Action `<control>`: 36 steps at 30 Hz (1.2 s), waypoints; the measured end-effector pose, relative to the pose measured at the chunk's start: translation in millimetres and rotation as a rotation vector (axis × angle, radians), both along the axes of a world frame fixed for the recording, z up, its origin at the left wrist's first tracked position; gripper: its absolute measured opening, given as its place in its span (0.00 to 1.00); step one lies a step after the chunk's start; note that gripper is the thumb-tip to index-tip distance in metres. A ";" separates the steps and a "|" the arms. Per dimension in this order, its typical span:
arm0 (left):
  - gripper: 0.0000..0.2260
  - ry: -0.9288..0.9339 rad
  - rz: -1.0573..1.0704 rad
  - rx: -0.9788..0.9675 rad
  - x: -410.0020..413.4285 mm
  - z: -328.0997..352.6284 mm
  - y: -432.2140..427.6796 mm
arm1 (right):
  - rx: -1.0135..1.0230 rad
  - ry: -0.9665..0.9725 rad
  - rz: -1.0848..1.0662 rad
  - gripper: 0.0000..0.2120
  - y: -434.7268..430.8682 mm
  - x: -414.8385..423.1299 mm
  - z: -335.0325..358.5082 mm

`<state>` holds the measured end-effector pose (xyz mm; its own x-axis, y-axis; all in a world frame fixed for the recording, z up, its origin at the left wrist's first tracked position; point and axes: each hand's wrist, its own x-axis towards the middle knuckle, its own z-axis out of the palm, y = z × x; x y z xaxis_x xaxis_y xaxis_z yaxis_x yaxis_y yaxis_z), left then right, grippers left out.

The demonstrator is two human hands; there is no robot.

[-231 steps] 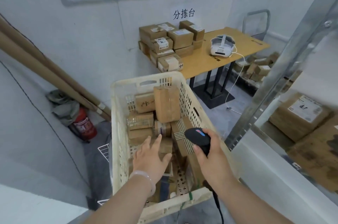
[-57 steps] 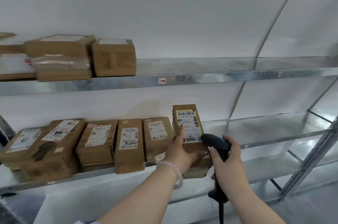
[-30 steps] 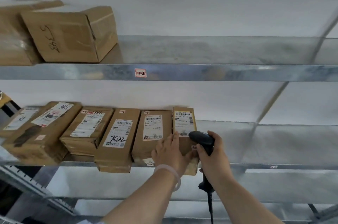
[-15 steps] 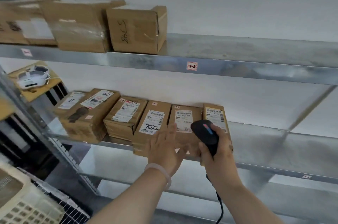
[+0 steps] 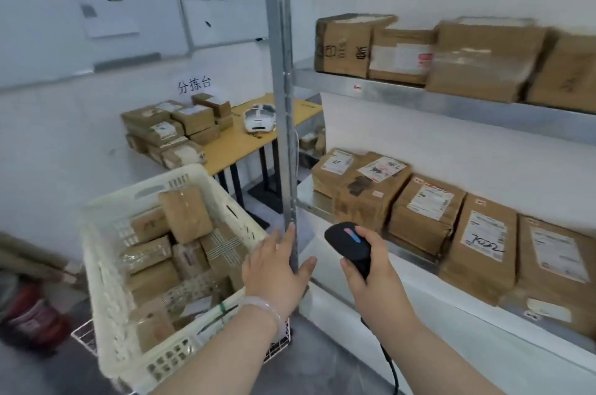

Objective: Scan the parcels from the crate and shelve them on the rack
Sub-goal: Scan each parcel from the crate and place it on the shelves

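Nearest us, our left hand point(image 5: 277, 269) is empty, its fingers straight and spread, right at the upright post point(image 5: 280, 104) of the rack; in the blur we cannot tell whether it touches the metal. We judge it is heading for the next parcel. Just right of the post, our right hand point(image 5: 371, 281) grasps the black scanner point(image 5: 350, 246) by its handle, head up and cable hanging. That way one hand scans while the other lifts.

Left of the post stands the cream crate point(image 5: 106, 265) on a wire frame point(image 5: 84, 338). It is well filled with brown parcels point(image 5: 185, 214) lying loose, one of them propped on top of the heap.

Right of the post, the middle shelf point(image 5: 314, 202) carries shelved parcels point(image 5: 483, 243) in a row, labels up so that they read at a glance. The upper shelf point(image 5: 467, 107) holds bigger boxes point(image 5: 483, 62).

Beyond the post, a bench point(image 5: 225, 149) bears stacked cartons point(image 5: 174, 130) and a white headset point(image 5: 259, 117).
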<state>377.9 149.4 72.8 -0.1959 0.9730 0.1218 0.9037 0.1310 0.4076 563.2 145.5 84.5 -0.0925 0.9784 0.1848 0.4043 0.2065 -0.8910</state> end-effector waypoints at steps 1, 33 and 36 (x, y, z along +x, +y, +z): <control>0.33 -0.005 0.027 -0.005 -23.0 -2.3 -6.2 | -0.005 -0.006 0.024 0.24 -0.1 -22.2 -2.5; 0.35 -0.461 0.559 -0.184 -301.0 -70.8 159.5 | -0.134 -0.066 0.377 0.27 246.7 -331.5 -34.9; 0.34 -0.496 0.582 -0.193 -331.9 -87.3 188.5 | -0.153 -0.081 0.370 0.30 266.9 -359.6 -46.8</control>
